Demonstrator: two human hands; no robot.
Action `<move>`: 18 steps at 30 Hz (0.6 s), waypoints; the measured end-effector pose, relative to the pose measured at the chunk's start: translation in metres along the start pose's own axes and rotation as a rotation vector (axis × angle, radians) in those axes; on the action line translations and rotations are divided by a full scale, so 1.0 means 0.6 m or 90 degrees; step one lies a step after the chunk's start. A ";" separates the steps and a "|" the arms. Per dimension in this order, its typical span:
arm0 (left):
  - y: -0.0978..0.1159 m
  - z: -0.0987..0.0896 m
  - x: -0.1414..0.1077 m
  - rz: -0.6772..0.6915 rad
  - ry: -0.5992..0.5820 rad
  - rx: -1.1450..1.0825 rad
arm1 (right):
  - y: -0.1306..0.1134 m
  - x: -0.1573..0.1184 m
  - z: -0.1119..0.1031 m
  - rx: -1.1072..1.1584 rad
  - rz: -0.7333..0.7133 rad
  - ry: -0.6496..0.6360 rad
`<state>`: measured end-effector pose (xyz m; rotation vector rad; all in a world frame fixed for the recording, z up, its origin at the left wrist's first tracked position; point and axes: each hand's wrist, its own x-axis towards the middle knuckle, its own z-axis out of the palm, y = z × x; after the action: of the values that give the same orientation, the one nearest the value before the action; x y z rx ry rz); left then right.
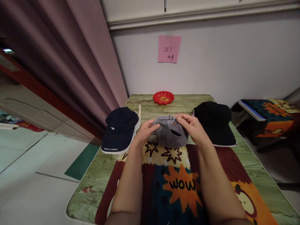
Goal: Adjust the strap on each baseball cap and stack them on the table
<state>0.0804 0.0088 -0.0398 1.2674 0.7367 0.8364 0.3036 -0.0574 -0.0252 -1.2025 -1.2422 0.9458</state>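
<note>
Between my two hands is a grey cap, its back opening and strap turned toward me. My left hand pinches the cap's left edge beside the strap. On the other side, my right hand grips the edge near the strap's right end. A navy cap with white brim trim rests on the table to the left, on top of something white-edged. To the right lies a black cap, its brim facing me.
A red scalloped dish stands at the table's far edge. A colourful mat covers the near part of the green table. Behind is a wall with a pink note; a curtain hangs left. A stool stands right.
</note>
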 end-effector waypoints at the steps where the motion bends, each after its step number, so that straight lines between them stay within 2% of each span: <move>1: 0.000 0.004 0.002 0.014 0.031 -0.044 | 0.001 -0.003 -0.016 -0.022 -0.003 -0.052; 4: 0.003 0.015 0.007 0.077 0.126 -0.138 | 0.013 -0.008 -0.064 -0.101 0.010 -0.191; 7: 0.008 0.020 0.012 0.125 0.195 -0.200 | 0.037 -0.005 -0.083 -0.188 0.026 -0.243; 10: 0.014 0.026 0.013 0.149 0.230 -0.238 | 0.054 0.005 -0.070 -0.241 -0.012 -0.252; 12: 0.020 0.031 0.011 0.153 0.250 -0.245 | 0.055 0.009 -0.056 -0.222 -0.028 -0.270; 15: 0.028 0.042 0.007 0.162 0.282 -0.230 | 0.048 0.008 -0.042 -0.103 0.014 -0.342; 18: 0.029 0.046 0.008 0.222 0.347 -0.227 | 0.042 0.003 -0.039 0.004 0.073 -0.403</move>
<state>0.1040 0.0004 -0.0185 0.8554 0.7545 1.5624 0.3291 -0.0550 -0.0479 -1.0042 -1.6670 1.4856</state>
